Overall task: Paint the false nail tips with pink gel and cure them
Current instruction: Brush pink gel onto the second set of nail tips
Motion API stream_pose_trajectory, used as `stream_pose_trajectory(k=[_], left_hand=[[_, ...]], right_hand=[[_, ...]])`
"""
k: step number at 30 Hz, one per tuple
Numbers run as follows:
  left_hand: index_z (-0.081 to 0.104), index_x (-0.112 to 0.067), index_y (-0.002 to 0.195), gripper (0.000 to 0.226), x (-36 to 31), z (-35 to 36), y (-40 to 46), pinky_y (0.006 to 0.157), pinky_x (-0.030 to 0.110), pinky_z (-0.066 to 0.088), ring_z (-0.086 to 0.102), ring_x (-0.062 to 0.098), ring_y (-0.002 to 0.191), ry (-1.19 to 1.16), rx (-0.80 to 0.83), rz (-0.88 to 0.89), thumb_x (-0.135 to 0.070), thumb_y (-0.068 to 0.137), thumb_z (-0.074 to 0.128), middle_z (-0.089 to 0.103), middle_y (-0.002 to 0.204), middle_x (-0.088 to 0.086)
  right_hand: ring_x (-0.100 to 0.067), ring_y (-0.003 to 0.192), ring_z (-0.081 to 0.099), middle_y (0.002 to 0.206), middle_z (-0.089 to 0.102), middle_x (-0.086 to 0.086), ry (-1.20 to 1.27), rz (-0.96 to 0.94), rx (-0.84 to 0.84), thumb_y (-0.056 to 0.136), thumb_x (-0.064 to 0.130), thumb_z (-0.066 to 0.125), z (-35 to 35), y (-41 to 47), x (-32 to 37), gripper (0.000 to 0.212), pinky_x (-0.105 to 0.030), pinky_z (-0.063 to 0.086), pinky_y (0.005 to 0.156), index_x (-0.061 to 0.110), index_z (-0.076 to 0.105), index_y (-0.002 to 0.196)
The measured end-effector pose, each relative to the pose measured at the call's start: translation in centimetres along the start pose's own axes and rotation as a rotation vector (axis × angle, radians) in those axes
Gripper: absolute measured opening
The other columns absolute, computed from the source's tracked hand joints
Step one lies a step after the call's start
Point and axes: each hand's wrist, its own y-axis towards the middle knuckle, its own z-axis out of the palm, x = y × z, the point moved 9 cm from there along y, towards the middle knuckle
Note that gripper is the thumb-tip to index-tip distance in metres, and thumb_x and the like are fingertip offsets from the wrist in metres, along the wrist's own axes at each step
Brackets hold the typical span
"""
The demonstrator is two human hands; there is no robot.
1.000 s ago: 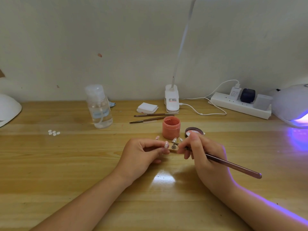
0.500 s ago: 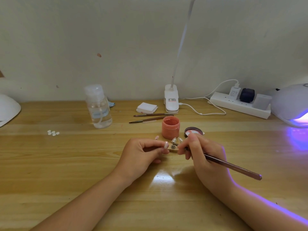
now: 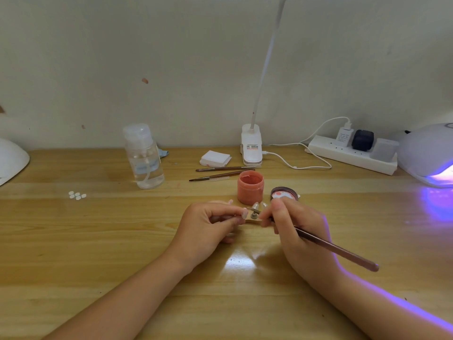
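Right hand (image 3: 291, 224) pinches the brush (image 3: 335, 249) near its working end, long handle angled back over my wrist, bristles laid at the nail tips (image 3: 256, 206) on their small stand (image 3: 255, 220). Left hand (image 3: 210, 224) grips that stand from the other side, thumb and forefinger closed on it, holding it just off or on the worktop (image 3: 98, 253) — I cannot tell which.

Step in hand, by my judgement: painting. The tips look pale, so the coat appears early or partial; the detail is too small to grade. The pink gel jar (image 3: 250, 190) stands open just behind the stand, its lid (image 3: 284, 193) beside it to the right, inner face up and smeared pink.

Next move calls for a steady stroke along each tip, a reload at the jar when the bristles run dry, then carrying the stand to the curing lamp (image 3: 429, 155) at far right, which is lit violet and throws a glow across the wood and my right forearm.

Surface: pale wooden boards, glossy, with a bright reflection between my wrists. Two spare brushes (image 3: 220, 173) lie behind the jar, near a stack of white pads (image 3: 215, 158). A clear pump bottle (image 3: 144, 158) stands left of centre; a few loose white tips (image 3: 77, 195) lie further left. A clip lamp (image 3: 252, 148), a power strip (image 3: 353, 155) with plugs, and a second white dome (image 3: 12, 160) at far left sit against a plain, scuffed wall.
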Motion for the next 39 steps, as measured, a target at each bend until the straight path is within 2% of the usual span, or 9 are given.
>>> stream_pose_trajectory(k=[3, 11, 16, 18, 22, 26, 29, 33, 39], left_hand=[[0.075, -0.030, 0.068, 0.034, -0.12, 0.02, 0.05, 0.051, 0.016, 0.052, 0.064, -0.003, 0.080, 0.019, 0.004, 0.016, 0.003, 0.076, 0.068, 0.069, 0.076, -0.008], [0.075, -0.030, 0.070, 0.032, -0.01, -0.23, 0.19, 0.051, 0.018, 0.052, 0.060, -0.006, 0.095, 0.053, -0.005, 0.050, 0.001, 0.077, 0.069, 0.064, 0.078, -0.002], [0.074, -0.036, 0.069, 0.039, -0.13, -0.23, 0.22, 0.052, 0.022, 0.054, 0.060, -0.009, 0.090, 0.092, -0.013, 0.059, 0.002, 0.077, 0.068, 0.064, 0.080, 0.004], [0.074, -0.039, 0.068, 0.040, -0.11, -0.29, 0.19, 0.053, 0.028, 0.056, 0.061, -0.009, 0.085, 0.114, -0.025, 0.049, 0.000, 0.077, 0.069, 0.065, 0.082, 0.002], [0.074, -0.036, 0.067, 0.039, -0.33, -0.26, 0.12, 0.051, 0.019, 0.053, 0.060, -0.012, 0.079, 0.110, -0.023, 0.053, 0.002, 0.076, 0.069, 0.064, 0.078, 0.002], [0.075, -0.028, 0.067, 0.033, 0.05, -0.29, 0.13, 0.050, 0.017, 0.051, 0.058, -0.012, 0.094, 0.054, -0.014, 0.014, 0.003, 0.075, 0.069, 0.062, 0.063, -0.012], [0.074, -0.029, 0.066, 0.035, 0.02, -0.24, 0.13, 0.050, 0.018, 0.052, 0.058, -0.012, 0.095, 0.058, -0.013, 0.014, 0.005, 0.075, 0.069, 0.063, 0.063, -0.012], [0.074, -0.027, 0.069, 0.034, -0.31, -0.32, 0.08, 0.051, 0.017, 0.052, 0.061, -0.006, 0.073, 0.084, -0.038, 0.032, 0.006, 0.075, 0.068, 0.062, 0.068, -0.001], [0.074, -0.020, 0.073, 0.027, -0.38, -0.29, 0.01, 0.053, 0.017, 0.053, 0.060, -0.012, 0.089, 0.093, -0.021, 0.030, 0.006, 0.076, 0.068, 0.060, 0.068, 0.002]], right_hand=[[0.005, 0.056, 0.052, 0.059, 0.051, 0.025, -0.063, -0.004, 0.009, 0.090, 0.029, 0.042, 0.25, 0.23, 0.16, 0.025, -0.006, 0.036, 0.055, 0.036, 0.054, 0.069], [0.005, 0.046, 0.049, 0.049, 0.056, -0.001, 0.057, 0.006, 0.053, 0.090, 0.025, 0.040, 0.36, -0.46, -0.35, 0.044, -0.005, 0.035, 0.050, 0.008, 0.062, 0.056], [0.005, 0.055, 0.052, 0.056, 0.054, 0.016, -0.040, -0.028, 0.003, 0.091, 0.024, 0.041, 0.10, -0.05, 0.19, 0.031, -0.006, 0.036, 0.054, 0.027, 0.058, 0.065], [0.000, 0.058, 0.055, 0.059, 0.056, 0.014, -0.065, -0.018, 0.003, 0.090, 0.027, 0.043, 0.21, 0.10, 0.12, 0.027, -0.012, 0.040, 0.054, 0.033, 0.056, 0.068], [-0.002, 0.056, 0.058, 0.065, 0.061, 0.005, -0.073, -0.045, 0.004, 0.091, 0.025, 0.044, 0.24, -0.11, 0.16, 0.034, -0.013, 0.042, 0.052, 0.020, 0.063, 0.063], [-0.006, 0.047, 0.055, 0.056, 0.059, -0.001, -0.001, -0.012, -0.001, 0.090, 0.025, 0.043, -0.11, -0.45, -0.21, 0.043, -0.017, 0.041, 0.046, 0.012, 0.064, 0.055], [-0.001, 0.053, 0.057, 0.064, 0.062, 0.002, -0.013, -0.021, -0.017, 0.090, 0.025, 0.042, -0.24, -0.26, -0.02, 0.038, -0.010, 0.041, 0.051, 0.017, 0.064, 0.060], [-0.004, 0.061, 0.060, 0.076, 0.064, 0.008, -0.092, -0.063, -0.022, 0.090, 0.025, 0.047, 0.15, 0.18, 0.54, 0.022, -0.018, 0.045, 0.054, 0.032, 0.059, 0.073], [0.000, 0.053, 0.059, 0.063, 0.063, 0.004, -0.060, -0.040, 0.004, 0.091, 0.025, 0.046, 0.06, -0.35, -0.01, 0.036, -0.014, 0.044, 0.051, 0.018, 0.065, 0.061]])
